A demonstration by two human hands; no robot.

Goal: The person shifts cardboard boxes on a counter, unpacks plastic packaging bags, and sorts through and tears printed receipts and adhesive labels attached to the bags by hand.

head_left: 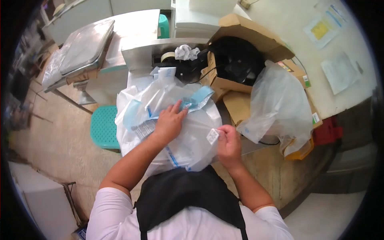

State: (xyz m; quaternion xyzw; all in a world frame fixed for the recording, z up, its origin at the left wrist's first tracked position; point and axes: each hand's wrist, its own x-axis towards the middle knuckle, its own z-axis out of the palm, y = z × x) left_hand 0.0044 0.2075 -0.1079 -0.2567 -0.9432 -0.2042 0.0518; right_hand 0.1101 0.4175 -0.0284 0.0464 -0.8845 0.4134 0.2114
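A pile of white plastic bags with blue print lies in front of my body. My left hand rests on the pile with its fingers apart, palm down, beside a light blue strip. To the right, my right hand pinches a small white label with a printed code between thumb and fingers, at the right edge of the pile.
An open cardboard box with black items stands behind on the right, near a translucent bag. A green stool is at the left. Crumpled paper and a tape roll lie behind the pile.
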